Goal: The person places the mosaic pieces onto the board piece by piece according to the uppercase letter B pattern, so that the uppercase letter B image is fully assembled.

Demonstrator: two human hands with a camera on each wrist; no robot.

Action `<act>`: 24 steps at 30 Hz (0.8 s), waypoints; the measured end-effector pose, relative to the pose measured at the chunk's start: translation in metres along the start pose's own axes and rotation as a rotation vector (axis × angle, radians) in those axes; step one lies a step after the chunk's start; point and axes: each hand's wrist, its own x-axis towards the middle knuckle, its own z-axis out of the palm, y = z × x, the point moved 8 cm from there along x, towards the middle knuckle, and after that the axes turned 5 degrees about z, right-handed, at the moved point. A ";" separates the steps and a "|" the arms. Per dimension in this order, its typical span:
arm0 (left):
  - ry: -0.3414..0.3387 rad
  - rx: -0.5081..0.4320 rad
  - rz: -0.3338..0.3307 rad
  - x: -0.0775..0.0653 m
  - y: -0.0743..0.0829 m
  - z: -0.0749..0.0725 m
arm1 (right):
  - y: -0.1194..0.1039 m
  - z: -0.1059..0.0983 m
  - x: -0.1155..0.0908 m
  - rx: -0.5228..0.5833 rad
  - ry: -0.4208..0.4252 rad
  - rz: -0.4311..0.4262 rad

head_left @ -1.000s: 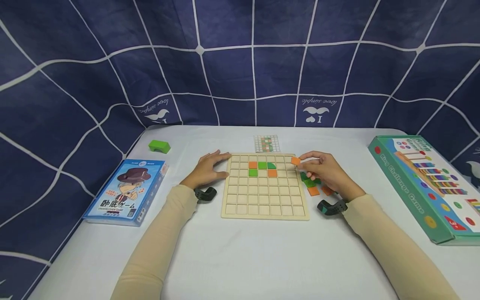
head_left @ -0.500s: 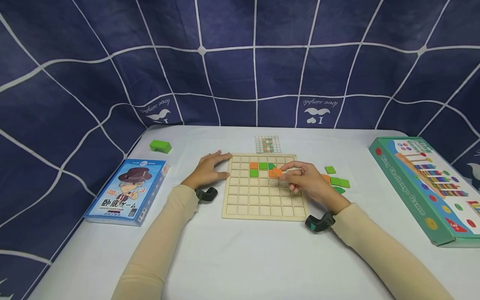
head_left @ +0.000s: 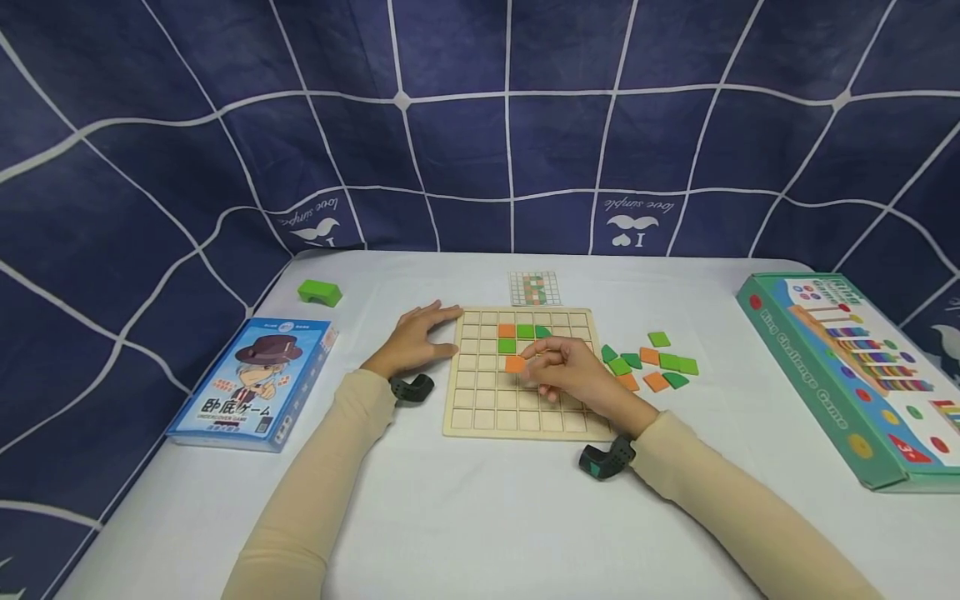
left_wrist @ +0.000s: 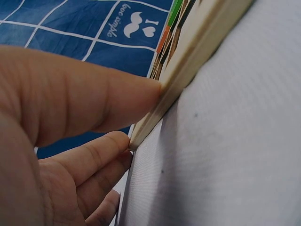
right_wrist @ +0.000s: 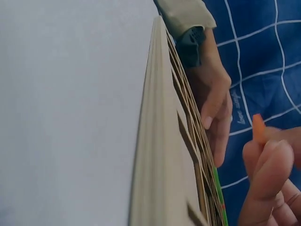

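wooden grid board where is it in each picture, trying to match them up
Head: the wooden grid board lies at the centre, the right hand over part of it.
Left wrist: the board slants from the top, right of centre, down to left of centre.
Right wrist: the board, nearly edge-on, runs from top centre to the bottom.
Shared landmark: the left hand, visible in all three.

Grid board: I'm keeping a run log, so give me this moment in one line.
right hand: pinches orange tile above board | left hand: touches board's left edge | loose tiles: right of board
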 end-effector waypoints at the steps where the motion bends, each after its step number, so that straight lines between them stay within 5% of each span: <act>1: -0.001 0.001 0.000 0.000 0.000 0.000 | 0.000 0.001 0.001 -0.014 0.006 -0.003; 24: 0.004 0.001 0.003 0.000 -0.001 -0.001 | -0.005 0.001 0.022 -0.351 0.177 -0.083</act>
